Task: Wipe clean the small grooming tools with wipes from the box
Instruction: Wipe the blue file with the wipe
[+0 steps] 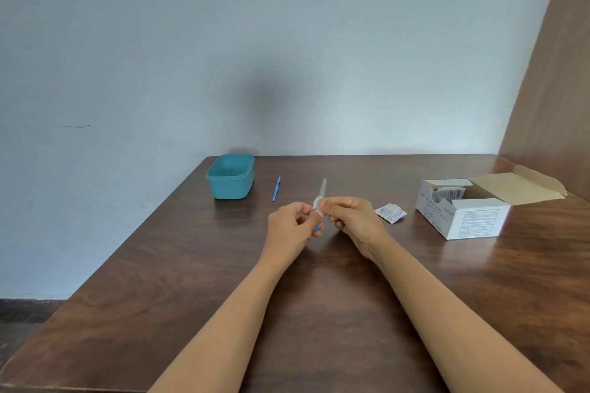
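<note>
Hands meet above the middle of the brown wooden table (319,313), both forearms bare and reaching in from the near edge. The left hand (292,226) is curled around the blue handle end of a small nail file (322,191), whose grey blade sticks up and tilts slightly away past the fingers. The right hand (349,217) pinches a white wipe (317,203) against the file just above the left hand's grip, thumb and fingertips pressed together on it. Only a small bit of the wipe shows between the two hands.

Taking the file as the mark: just to its left, lying flat on the table and apart from the hands, is a slim blue grooming tool (276,189) with a pale pointed tip aimed toward the wall; its exact kind is too small to tell. Further left, near the table's far edge, stands a teal plastic tub (230,176), open at the top. To the right of the file, close beside the right hand's knuckles, lies a torn white wipe packet (390,212), crumpled and flat on the wood. Further right again sits the white cardboard box of wipes (463,210), its lid folded back toward the brown side panel (555,89), with more packets showing inside. Behind everything rises a pale blue-grey wall (223,41).
</note>
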